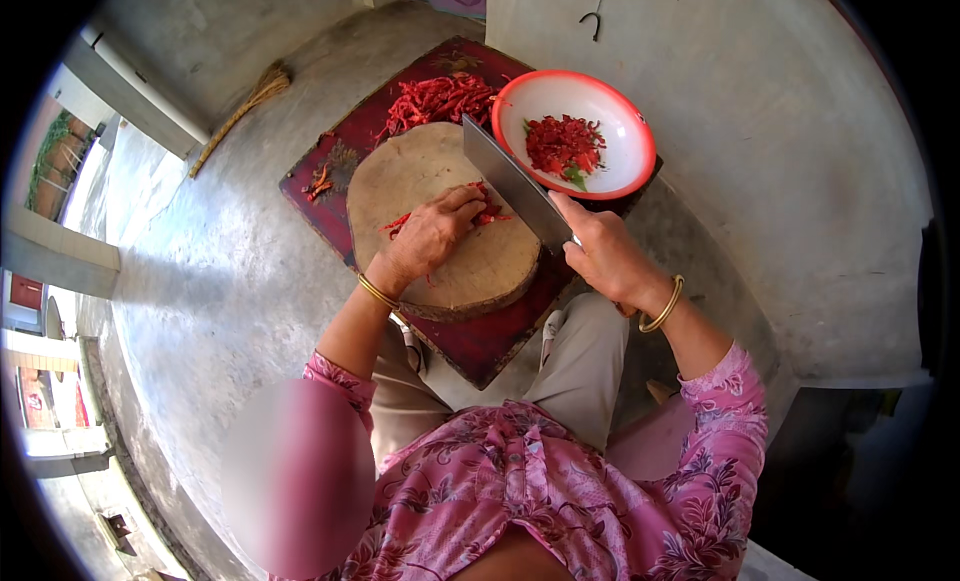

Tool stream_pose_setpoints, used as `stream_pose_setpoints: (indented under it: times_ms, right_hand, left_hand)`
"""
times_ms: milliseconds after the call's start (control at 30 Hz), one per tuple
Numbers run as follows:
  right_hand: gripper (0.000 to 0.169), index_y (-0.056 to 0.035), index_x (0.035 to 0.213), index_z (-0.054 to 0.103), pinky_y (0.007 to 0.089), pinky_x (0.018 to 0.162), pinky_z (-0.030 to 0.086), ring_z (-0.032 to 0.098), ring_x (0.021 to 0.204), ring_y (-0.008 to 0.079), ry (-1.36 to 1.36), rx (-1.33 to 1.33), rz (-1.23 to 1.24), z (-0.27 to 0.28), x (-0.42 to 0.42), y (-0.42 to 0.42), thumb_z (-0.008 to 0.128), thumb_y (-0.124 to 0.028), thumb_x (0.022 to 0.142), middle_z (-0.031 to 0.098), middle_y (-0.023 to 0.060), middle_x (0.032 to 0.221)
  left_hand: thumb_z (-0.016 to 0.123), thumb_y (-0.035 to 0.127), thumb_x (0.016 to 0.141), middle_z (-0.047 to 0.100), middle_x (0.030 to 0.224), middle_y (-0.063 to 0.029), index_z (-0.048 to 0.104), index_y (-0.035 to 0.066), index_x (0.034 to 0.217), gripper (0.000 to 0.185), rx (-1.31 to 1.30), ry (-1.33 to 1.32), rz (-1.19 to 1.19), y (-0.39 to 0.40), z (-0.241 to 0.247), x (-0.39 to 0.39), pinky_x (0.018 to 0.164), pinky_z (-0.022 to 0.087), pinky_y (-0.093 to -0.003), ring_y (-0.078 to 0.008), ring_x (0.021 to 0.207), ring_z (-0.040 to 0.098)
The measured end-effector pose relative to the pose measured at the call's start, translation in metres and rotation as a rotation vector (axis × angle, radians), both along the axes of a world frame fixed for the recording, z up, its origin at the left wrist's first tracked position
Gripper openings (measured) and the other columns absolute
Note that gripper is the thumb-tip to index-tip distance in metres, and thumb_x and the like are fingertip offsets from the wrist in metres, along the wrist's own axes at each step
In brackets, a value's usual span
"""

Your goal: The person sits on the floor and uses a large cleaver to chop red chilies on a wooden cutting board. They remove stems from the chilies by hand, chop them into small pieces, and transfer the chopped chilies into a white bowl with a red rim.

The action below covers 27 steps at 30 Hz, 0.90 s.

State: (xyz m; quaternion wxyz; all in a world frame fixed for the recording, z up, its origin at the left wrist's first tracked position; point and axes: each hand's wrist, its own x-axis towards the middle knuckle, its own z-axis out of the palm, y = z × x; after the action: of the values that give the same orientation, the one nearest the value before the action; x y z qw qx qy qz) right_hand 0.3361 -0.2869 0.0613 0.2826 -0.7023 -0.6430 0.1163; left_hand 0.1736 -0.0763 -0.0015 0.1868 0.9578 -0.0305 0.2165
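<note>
My left hand is closed over a bunch of red chili peppers on a round wooden chopping block; thin red ends stick out on both sides of it. My right hand grips the handle of a cleaver, whose broad blade is at the block's right side, just right of the peppers. Whether the blade touches the block cannot be told. A white enamel basin with a red rim holds chopped red chili and bits of green leaf. Behind the block lies a pile of whole red chilies.
The block stands on a low, dark red table with worn edges. A few orange-red chilies lie at its left. A straw broom rests on the concrete floor. On the right is a wall with a hanging hook.
</note>
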Motion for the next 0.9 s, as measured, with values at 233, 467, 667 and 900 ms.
stream_pose_setpoints:
  times_ms: [233, 467, 667, 900]
  right_hand:
    - [0.065, 0.0070, 0.138, 0.029, 0.0457, 0.066, 0.048, 0.060, 0.073, 0.0374, -0.055, -0.045, -0.003, 0.024, -0.018, -0.002, 0.051, 0.003, 0.078, 0.060, 0.0216, 0.082]
    - [0.065, 0.0038, 0.140, 0.029, 0.0459, 0.067, 0.048, 0.060, 0.074, 0.0367, -0.086, -0.045, 0.037, 0.012, -0.021, -0.010, 0.052, 0.001, 0.079, 0.061, 0.0204, 0.084]
    - [0.063, 0.0091, 0.138, 0.030, 0.0467, 0.065, 0.048, 0.060, 0.070, 0.0377, -0.087, -0.122, 0.078, 0.021, -0.016, -0.004, 0.052, -0.001, 0.080, 0.060, 0.0209, 0.075]
    - [0.064, 0.0125, 0.136, 0.030, 0.0462, 0.064, 0.048, 0.061, 0.071, 0.0384, -0.087, -0.284, 0.071, 0.028, -0.013, 0.040, 0.053, 0.000, 0.078, 0.061, 0.0226, 0.075]
  left_hand:
    - [0.061, 0.002, 0.078, 0.055, 0.120, -0.0133, 0.059, 0.001, 0.109, 0.031, -0.059, 0.054, 0.008, -0.002, 0.006, 0.001, 0.086, 0.050, -0.0387, -0.0323, 0.104, 0.059]
    - [0.062, 0.001, 0.077, 0.055, 0.120, -0.0130, 0.060, 0.001, 0.107, 0.030, -0.044, 0.081, 0.034, 0.001, 0.003, 0.003, 0.084, 0.051, -0.0380, -0.0318, 0.102, 0.060]
    - [0.065, 0.000, 0.075, 0.056, 0.121, -0.0146, 0.060, 0.000, 0.109, 0.034, -0.077, 0.122, 0.035, 0.005, 0.001, 0.007, 0.089, 0.050, -0.0389, -0.0328, 0.108, 0.058]
    - [0.064, 0.004, 0.079, 0.058, 0.119, -0.0151, 0.061, -0.001, 0.108, 0.030, -0.105, 0.101, 0.048, 0.005, -0.006, 0.005, 0.090, 0.049, -0.0396, -0.0331, 0.112, 0.056]
